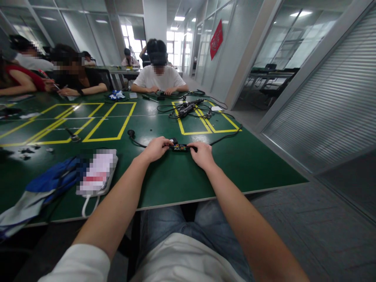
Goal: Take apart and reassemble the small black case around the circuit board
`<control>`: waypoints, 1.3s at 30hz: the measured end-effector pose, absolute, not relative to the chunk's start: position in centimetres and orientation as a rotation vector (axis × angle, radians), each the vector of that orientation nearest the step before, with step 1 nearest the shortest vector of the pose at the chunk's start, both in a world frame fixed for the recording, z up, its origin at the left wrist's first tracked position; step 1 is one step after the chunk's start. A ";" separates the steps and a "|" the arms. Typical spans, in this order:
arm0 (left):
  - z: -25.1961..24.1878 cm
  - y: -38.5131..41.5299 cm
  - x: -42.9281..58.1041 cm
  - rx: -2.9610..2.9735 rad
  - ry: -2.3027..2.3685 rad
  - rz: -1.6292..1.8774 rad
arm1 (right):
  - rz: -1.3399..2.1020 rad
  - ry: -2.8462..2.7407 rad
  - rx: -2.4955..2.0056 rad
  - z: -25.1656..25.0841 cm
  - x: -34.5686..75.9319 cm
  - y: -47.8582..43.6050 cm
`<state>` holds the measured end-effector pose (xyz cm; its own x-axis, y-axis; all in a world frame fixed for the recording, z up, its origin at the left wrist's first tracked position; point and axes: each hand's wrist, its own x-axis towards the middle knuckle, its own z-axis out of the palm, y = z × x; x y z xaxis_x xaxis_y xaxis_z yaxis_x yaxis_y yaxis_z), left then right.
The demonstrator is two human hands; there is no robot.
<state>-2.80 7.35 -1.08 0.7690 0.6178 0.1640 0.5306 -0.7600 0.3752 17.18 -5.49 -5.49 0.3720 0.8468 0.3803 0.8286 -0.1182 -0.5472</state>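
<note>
- Steadying a black case point(180, 148) between both hands, near the front of the bench point(258, 168); its coloured inside parts show, and whether it rests on the bench or is lifted slightly is unclear.
- The left hand point(158, 149) pinches the left end, fingers nearly together; the right hand point(202, 154) pinches the right end likewise.
- Best to keep both ends level and the fingertips off the exposed middle, where loose parts could shift.
- The cord point(225, 137) runs off rightward, a plug point(131, 134) lies leftward; leaving slack both ways should prevent tugging.
- The phone point(98, 172) sits beside the left forearm, so elbows are better kept still.
</note>
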 end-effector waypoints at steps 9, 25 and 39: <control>-0.5 7.0 -2.9 2.720 0.929 0.345 | 0.023 -1.493 -1.926 -5.1 16.9 -5.5; 0.2 6.0 -2.5 2.691 1.113 0.234 | 0.010 -1.520 -1.924 -5.9 17.6 -5.3; -0.8 6.0 -1.8 2.479 1.288 0.604 | 0.025 -1.638 -1.821 -5.9 17.6 -5.6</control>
